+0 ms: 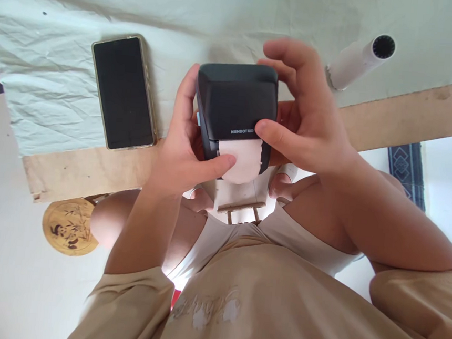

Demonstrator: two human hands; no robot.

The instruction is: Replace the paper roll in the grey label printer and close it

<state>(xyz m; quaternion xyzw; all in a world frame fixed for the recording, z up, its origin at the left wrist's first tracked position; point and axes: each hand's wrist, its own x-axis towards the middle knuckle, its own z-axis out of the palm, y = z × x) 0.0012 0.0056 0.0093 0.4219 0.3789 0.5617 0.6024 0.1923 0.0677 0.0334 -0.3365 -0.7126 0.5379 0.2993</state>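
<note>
Left hand (182, 152): wrapped around the left side of a small black label printer (235, 107), fingers curled behind it, thumb lying across the lower front and pressing on the strip of white paper (240, 157) that comes out of the slot. Grasping, not loose.

Right hand (307, 118): cupped around the printer's right side, half open. Thumb tip rests on the front face just beside the printed name; forefinger arches over the top right corner, other fingers behind the body. It holds the printer too.

Label printer: held in the air between both hands, above the table edge and close to the person's chest. Boxy, rounded corners, long axis running away from the person; paper slot end points back toward the person. White lettering on the front reads "NIIMBOT", followed by a small mark too fine to read. The paper strip has a rounded, uneven lower edge.

Beyond the left hand: a phone (124, 93) lying flat, screen dark, in a pale case, on a wrinkled white sheet (52, 70), well apart from the printer.

Beyond the right hand: a white tube (358, 59) with a dark grilled end, possibly a small fan or blower.

Under both hands: bare wooden table edge (412, 117).

Below the left forearm: a round wooden disc (69, 227) with panda drawings.
</note>
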